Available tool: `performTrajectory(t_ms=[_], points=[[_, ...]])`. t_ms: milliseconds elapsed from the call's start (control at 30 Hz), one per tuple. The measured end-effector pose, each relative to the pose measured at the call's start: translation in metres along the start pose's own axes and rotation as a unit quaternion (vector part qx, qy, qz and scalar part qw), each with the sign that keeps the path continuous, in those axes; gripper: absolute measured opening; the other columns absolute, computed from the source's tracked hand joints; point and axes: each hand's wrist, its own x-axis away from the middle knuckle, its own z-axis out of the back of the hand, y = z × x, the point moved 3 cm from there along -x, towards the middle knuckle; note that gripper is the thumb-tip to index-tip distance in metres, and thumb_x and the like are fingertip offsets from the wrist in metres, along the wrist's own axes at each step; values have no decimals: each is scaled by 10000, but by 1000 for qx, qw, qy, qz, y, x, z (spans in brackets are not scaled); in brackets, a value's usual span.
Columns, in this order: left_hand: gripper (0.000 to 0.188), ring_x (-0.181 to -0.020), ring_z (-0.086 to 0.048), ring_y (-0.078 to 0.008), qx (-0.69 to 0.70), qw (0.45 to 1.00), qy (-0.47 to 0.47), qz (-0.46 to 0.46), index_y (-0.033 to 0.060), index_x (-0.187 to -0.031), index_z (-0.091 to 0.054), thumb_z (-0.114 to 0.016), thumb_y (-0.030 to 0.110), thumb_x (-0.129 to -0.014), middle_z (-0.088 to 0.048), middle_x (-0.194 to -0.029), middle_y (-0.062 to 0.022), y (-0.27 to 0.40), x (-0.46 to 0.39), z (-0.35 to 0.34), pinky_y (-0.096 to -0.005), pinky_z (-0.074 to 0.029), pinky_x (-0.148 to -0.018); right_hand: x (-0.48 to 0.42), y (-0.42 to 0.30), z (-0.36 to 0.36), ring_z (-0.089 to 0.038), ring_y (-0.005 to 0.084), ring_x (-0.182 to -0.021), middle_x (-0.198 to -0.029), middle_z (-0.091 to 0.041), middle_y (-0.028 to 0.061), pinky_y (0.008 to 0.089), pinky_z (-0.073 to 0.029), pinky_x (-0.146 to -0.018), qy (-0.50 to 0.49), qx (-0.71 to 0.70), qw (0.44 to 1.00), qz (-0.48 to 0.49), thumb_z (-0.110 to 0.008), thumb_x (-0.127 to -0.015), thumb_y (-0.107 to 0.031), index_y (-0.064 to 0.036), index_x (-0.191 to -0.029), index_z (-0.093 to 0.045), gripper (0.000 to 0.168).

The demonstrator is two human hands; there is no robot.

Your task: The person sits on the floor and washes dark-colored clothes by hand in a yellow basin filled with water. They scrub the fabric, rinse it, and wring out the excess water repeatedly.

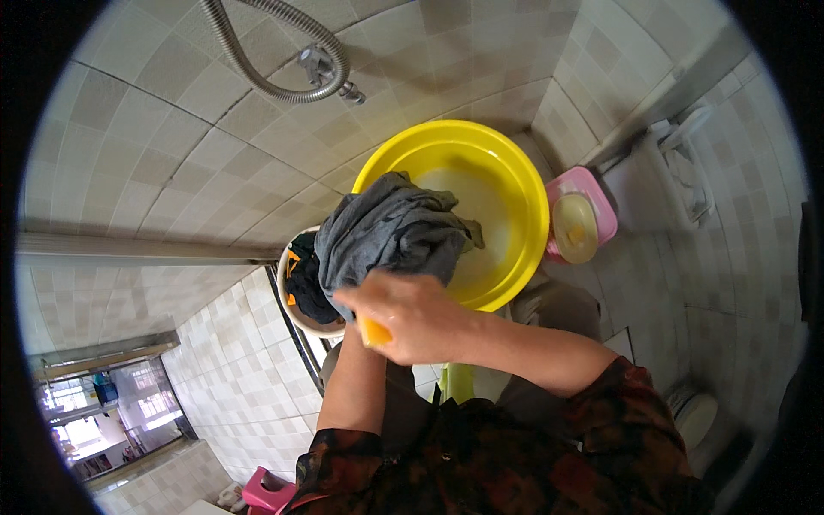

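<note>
My right hand point(412, 315) is shut on a yellow bar of soap point(375, 331), its outline a little blurred. It is at the near edge of a grey cloth garment point(389, 225), which looks damp and bunched. My left forearm point(354, 393) reaches up to that same edge, but the left hand is hidden behind my right hand and the cloth. The garment hangs over the left rim of a large yellow plastic basin point(537, 257). Cloudy water point(483, 212) shows inside the basin.
Left of the basin, a pale tub point(299, 318) holds dark clothing point(306, 283). At right, a soap dish point(575, 248) with a yellow piece sits on a pink plastic container point(595, 193). A metal shower hose point(251, 77) hangs from the tiled wall. A pink stool point(267, 488) is at lower left.
</note>
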Motion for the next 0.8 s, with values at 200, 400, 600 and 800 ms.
performTrajectory(t_ms=[200,400,600,800], points=[[417,-1193,-574,-258,63,998,-2,-29,102,-1353,-513,-474,352,-1022,-588,-1300,-111,-1,-3,-11,-404,-465,-1044,-42,64,-3,-469,350,-1261,-1259,-554,183,537,-274,-1101,108,181,975,64,-651,-827,-572,-111,-1325,-505,694],[445,-1284,-503,-290,232,949,-201,70,93,-1429,-440,-374,324,-1054,-505,-1429,-119,-9,1,-13,-442,-370,-1135,-47,139,6,-577,401,-1127,-1140,-632,246,509,-394,-1006,225,63,946,-224,-497,-910,-628,-23,-1283,-520,712],[390,-1066,-629,-278,123,990,-21,72,77,-1291,-571,-411,333,-1044,-648,-1204,-122,-16,-11,-13,-427,-502,-981,-42,168,27,-590,436,-1099,-1142,-627,274,482,-458,-948,258,-53,894,-362,-514,-940,-517,6,-1241,-533,603],[393,-1060,-625,-251,58,994,-36,-83,80,-1269,-550,-454,378,-1031,-644,-1149,-97,-16,-6,-11,-390,-510,-957,-55,79,6,-580,380,-1134,-1192,-623,211,449,-433,-997,24,98,988,-115,-559,-939,-465,-77,-1251,-537,498]])
